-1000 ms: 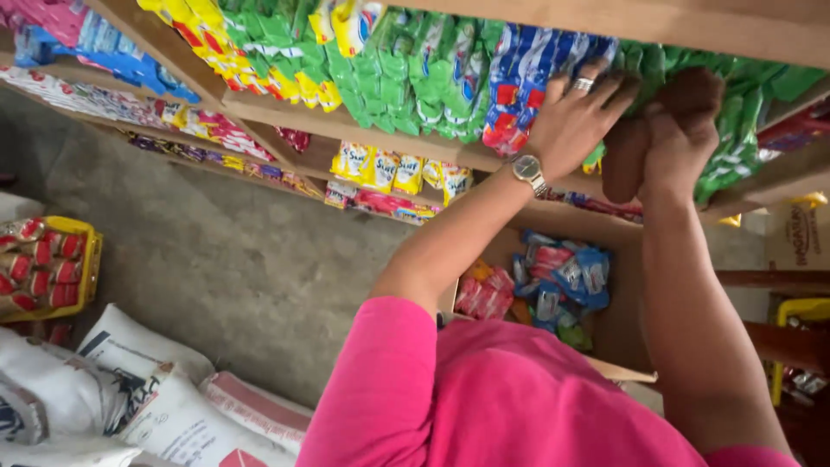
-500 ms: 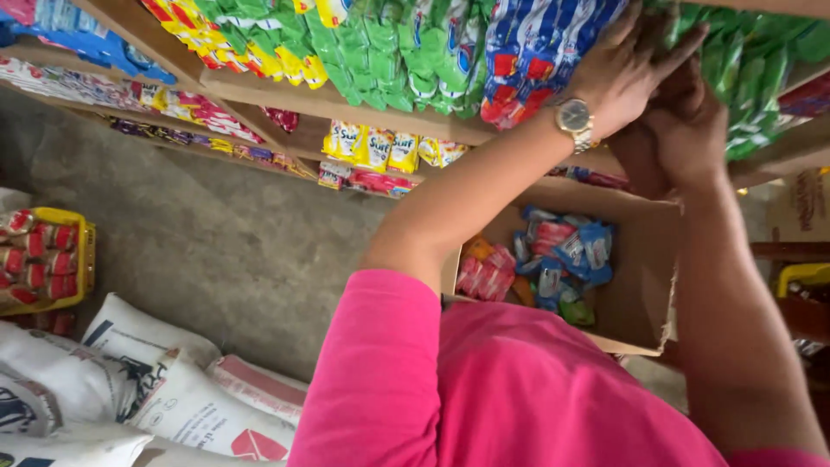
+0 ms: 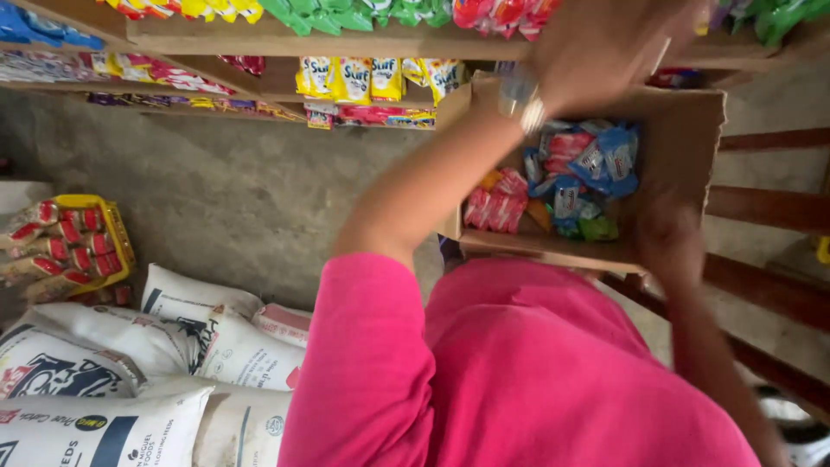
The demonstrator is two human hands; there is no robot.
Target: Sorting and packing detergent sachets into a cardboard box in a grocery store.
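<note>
While raised at the shelf (image 3: 363, 39) edge, left hand (image 3: 605, 43) blurred, grip unreadable; right hand (image 3: 670, 242) gripping cardboard box (image 3: 692, 130) corner.

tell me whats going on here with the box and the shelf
A person in a pink top stands at a wooden shelf hung with strips of small sachets. Their left hand, wristwatch on the wrist, is raised to the shelf edge, blurred, so any grip is unclear. Their right hand is down at the near edge of an open cardboard box holding red, blue and green sachets. Feed sacks lie on the floor below.
</note>
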